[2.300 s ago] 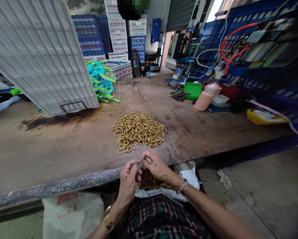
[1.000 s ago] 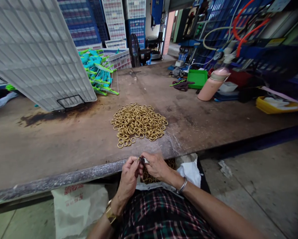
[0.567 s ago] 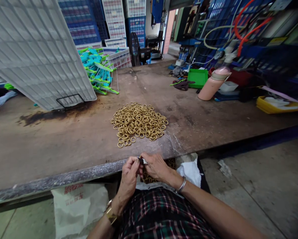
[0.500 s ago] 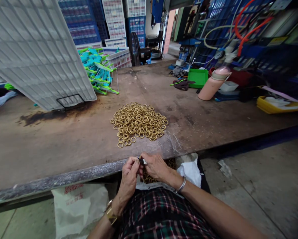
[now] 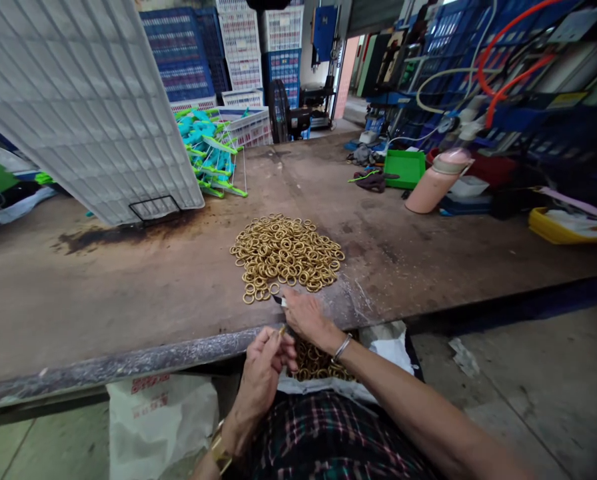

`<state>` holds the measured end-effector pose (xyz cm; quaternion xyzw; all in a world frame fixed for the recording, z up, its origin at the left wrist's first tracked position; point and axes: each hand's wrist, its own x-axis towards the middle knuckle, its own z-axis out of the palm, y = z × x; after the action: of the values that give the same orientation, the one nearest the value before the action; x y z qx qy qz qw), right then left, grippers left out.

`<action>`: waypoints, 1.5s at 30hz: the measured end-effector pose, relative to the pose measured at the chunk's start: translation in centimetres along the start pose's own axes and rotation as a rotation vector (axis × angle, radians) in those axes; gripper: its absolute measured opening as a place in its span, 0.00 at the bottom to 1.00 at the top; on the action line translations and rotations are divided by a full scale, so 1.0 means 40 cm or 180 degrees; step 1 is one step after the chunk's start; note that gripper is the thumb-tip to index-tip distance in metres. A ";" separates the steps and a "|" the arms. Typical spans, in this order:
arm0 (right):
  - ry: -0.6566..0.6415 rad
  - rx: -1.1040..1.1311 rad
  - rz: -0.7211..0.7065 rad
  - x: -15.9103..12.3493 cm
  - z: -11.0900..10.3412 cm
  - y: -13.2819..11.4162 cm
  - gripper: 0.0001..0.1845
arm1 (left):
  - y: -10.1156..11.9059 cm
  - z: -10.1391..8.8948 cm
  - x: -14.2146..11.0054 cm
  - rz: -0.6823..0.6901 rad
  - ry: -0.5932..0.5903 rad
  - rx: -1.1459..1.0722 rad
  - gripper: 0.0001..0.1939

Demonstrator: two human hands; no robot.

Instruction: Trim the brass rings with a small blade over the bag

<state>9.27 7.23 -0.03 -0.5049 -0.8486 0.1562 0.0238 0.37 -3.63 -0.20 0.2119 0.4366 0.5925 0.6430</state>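
A heap of brass-coloured rings (image 5: 288, 253) lies on the wooden table (image 5: 178, 287), with a few loose ones at its near edge. My right hand (image 5: 308, 317) is closed on a small knife (image 5: 280, 301) with a dark blade, held at the near side of the heap. Lower down, by the table's front edge, my left hand (image 5: 264, 363) pinches a single ring (image 5: 282, 331), seen edge-on. Beneath my hands, an open sack (image 5: 366, 393) in my lap holds many more rings (image 5: 323, 363).
A large pale ribbed crate (image 5: 103, 113) stands tilted at the left, beside green and teal plastic pieces (image 5: 213, 150). Toward the right are a pink bottle (image 5: 436, 180), a green tray (image 5: 404, 169) and a yellow tray (image 5: 568, 230). A white bag (image 5: 163, 420) hangs below the table edge.
My hands have moved apart. The right has gone forward with the knife to the heap's near edge, while the left stays low with the ring. The view has shifted slightly.
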 end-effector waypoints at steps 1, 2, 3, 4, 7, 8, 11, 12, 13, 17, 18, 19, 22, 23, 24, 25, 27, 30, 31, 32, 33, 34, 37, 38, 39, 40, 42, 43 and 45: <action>0.0083 -0.0019 -0.0032 0.013 0.003 -0.004 0.14 | 0.003 -0.002 0.003 -0.0037 0.0097 -0.0153 0.11; 0.0155 -0.0050 -0.0060 0.026 0.007 -0.008 0.14 | 0.005 -0.006 0.007 -0.0070 0.0179 -0.0282 0.11; 0.0205 -0.0086 -0.0089 0.037 0.009 -0.012 0.15 | 0.007 -0.012 0.010 -0.0103 0.0234 -0.0393 0.10; 0.0238 -0.0125 -0.0120 0.048 0.011 -0.015 0.16 | 0.008 -0.018 0.012 -0.0148 0.0260 -0.0494 0.10; 0.0201 -0.0223 -0.0182 0.072 0.009 -0.019 0.16 | 0.009 -0.038 0.018 -0.0303 0.0274 -0.0816 0.09; 0.0166 -0.0240 -0.0187 0.079 0.007 -0.019 0.15 | 0.009 -0.043 0.019 -0.0360 0.0278 -0.0934 0.10; 0.0087 -0.0203 -0.0155 0.090 0.002 -0.014 0.15 | 0.010 -0.052 0.027 -0.0520 0.0276 -0.1240 0.07; 0.0079 -0.0166 -0.0144 0.092 0.002 -0.012 0.15 | 0.011 -0.053 0.030 -0.0562 0.0282 -0.1313 0.06; 0.0075 -0.0123 -0.0131 0.093 0.002 -0.009 0.15 | 0.013 -0.052 0.033 -0.0593 0.0310 -0.1367 0.05; 0.0106 0.0103 -0.0071 0.084 0.005 0.007 0.13 | 0.024 -0.041 0.044 -0.0614 0.0499 -0.1259 0.09; 0.0128 0.0232 -0.0084 0.077 0.006 0.012 0.11 | 0.028 -0.037 0.046 -0.0556 0.0529 -0.1131 0.09; 0.0160 0.0426 -0.0123 0.070 0.006 0.017 0.09 | 0.031 -0.033 0.047 -0.0470 0.0553 -0.0975 0.11; 0.0345 0.1325 -0.0338 0.035 0.005 0.026 0.04 | 0.038 -0.021 0.052 -0.0190 0.0616 -0.0469 0.17; 0.0390 0.1657 -0.0413 0.021 0.004 0.028 0.02 | 0.039 -0.017 0.054 -0.0130 0.0633 -0.0323 0.18; 0.0384 0.1965 -0.0466 0.008 0.003 0.028 0.02 | 0.040 -0.014 0.057 -0.0087 0.0639 -0.0203 0.20; 0.0328 0.2232 -0.0507 -0.006 0.003 0.028 0.02 | 0.040 -0.011 0.060 -0.0065 0.0628 -0.0105 0.21; 0.0135 0.2645 -0.0550 -0.027 0.003 0.027 0.03 | 0.038 -0.008 0.065 -0.0054 0.0603 0.0051 0.21; -0.0050 0.3055 -0.0496 -0.041 0.008 0.024 0.05 | 0.034 -0.008 0.069 0.0000 0.0564 0.0232 0.18; -0.0082 0.3151 -0.0470 -0.042 0.010 0.022 0.05 | 0.033 -0.009 0.069 0.0028 0.0550 0.0298 0.17; -0.0103 0.3210 -0.0437 -0.042 0.011 0.021 0.06 | 0.031 -0.011 0.068 0.0059 0.0533 0.0371 0.17; -0.0109 0.3219 -0.0408 -0.041 0.013 0.019 0.07 | 0.029 -0.013 0.067 0.0085 0.0513 0.0453 0.17; -0.0095 0.3179 -0.0384 -0.039 0.014 0.016 0.07 | 0.027 -0.016 0.065 0.0101 0.0492 0.0538 0.17; -0.0005 0.2967 -0.0329 -0.036 0.015 0.009 0.08 | 0.021 -0.021 0.060 0.0109 0.0397 0.0713 0.16; 0.0006 0.2932 -0.0319 -0.036 0.015 0.007 0.08 | 0.020 -0.022 0.058 0.0108 0.0362 0.0724 0.16; 0.0007 0.2919 -0.0315 -0.036 0.014 0.006 0.07 | 0.018 -0.023 0.057 0.0109 0.0326 0.0719 0.17; 0.0000 0.2921 -0.0318 -0.037 0.013 0.005 0.07 | 0.018 -0.023 0.056 0.0111 0.0294 0.0706 0.16; -0.0040 0.2957 -0.0333 -0.039 0.010 0.006 0.06 | 0.018 -0.023 0.053 0.0089 0.0246 0.0672 0.16; -0.0076 0.2989 -0.0340 -0.040 0.008 0.007 0.06 | 0.019 -0.023 0.052 0.0053 0.0231 0.0650 0.16; -0.0153 0.3076 -0.0329 -0.043 0.005 0.008 0.06 | 0.022 -0.022 0.051 -0.0033 0.0211 0.0574 0.15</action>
<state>10.36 5.84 -0.11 -0.3895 -0.7032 0.5426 0.2437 -1.00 -1.75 -0.60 0.2468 0.5104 0.5541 0.6096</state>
